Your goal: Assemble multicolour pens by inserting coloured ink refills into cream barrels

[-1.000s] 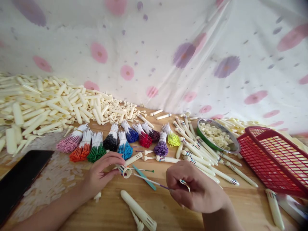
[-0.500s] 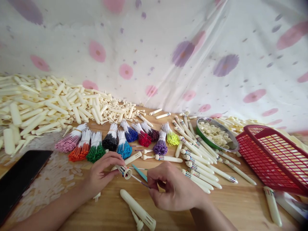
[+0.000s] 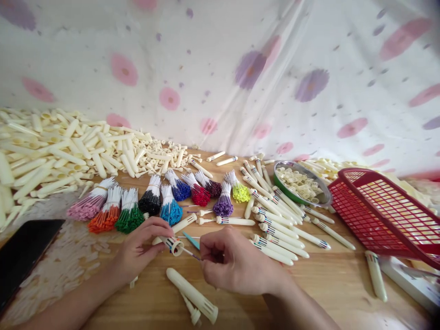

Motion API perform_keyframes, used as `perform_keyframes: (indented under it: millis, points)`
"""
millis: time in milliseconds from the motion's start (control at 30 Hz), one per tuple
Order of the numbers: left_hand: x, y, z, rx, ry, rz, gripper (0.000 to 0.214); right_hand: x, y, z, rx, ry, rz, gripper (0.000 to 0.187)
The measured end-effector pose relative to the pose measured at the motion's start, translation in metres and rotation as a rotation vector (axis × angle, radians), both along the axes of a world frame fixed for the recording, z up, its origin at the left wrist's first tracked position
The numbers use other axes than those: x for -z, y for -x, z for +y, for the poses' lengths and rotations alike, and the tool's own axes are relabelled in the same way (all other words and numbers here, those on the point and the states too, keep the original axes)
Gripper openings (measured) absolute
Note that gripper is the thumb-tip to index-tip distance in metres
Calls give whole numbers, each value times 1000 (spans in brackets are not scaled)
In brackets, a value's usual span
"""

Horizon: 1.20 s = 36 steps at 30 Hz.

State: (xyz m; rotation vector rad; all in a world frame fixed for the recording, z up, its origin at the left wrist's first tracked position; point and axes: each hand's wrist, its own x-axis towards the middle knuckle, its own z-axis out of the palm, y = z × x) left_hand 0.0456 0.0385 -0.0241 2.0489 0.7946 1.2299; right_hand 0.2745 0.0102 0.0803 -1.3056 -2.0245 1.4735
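My left hand [image 3: 137, 250] grips a cream multicolour pen barrel [image 3: 170, 244] with its open, slotted end facing right. Colour shows in the slots and inside the mouth. In a pinch, my right hand [image 3: 237, 263] holds a thin white ink refill [image 3: 189, 252] with a dark, purplish end at the fingers. The refill's other end reaches into the barrel's mouth. A loose cream barrel [image 3: 194, 293] lies below the hands, beside a small plunger piece [image 3: 194, 315]. Just behind the hands are another cream barrel [image 3: 184, 223] and a turquoise pointed object [image 3: 191, 239].
Refill bundles in several colours, such as the green one [image 3: 129, 215] and the purple one [image 3: 223, 204], stand behind the hands. Pens [image 3: 275, 229] lie at right, near a metal-rimmed bowl [image 3: 326, 199] and a red basket [image 3: 364, 220]. Cream parts [image 3: 68, 146] heap up left, behind a phone [image 3: 27, 256].
My right hand has come closer to the barrel, and less of the refill shows between them. The whole view has shifted slightly, so things appear further left.
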Motion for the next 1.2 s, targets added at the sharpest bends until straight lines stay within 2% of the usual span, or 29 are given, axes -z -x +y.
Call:
perform_keyframes:
  millis: [333, 400, 500, 633, 800, 900, 1033, 1100, 1200]
  points:
    - [1, 0, -2, 6, 55, -8, 28, 5, 7, 5, -39, -70, -82, 15]
    - [-1, -1, -2, -11, 64, -8, 27, 7, 9, 5, -31, -171, -116, 12]
    - [-3, -2, -2, -26, 82, -38, 24, 12, 12, 4, -13, -440, -184, 11]
    - [-6, -3, -1, -49, 112, -97, 14, 19, 14, 4, -47, -770, -245, 19]
    - [-8, -3, -3, -65, 204, -148, 12, 30, 15, 4, -97, -925, -156, 22]
    - [-9, -6, -4, -80, 280, -177, 15, 38, 18, 6, -24, -880, -34, 20]
    - [-10, -9, -3, -55, 441, -197, 19, 43, 20, 11, 109, -650, 120, 13]
    - [-10, -9, -2, -27, 507, -200, 20, 40, 18, 15, 117, -511, 167, 11]
    - [-9, -8, -1, -10, 550, -192, 21, 32, 12, 18, 48, -316, 187, 16]
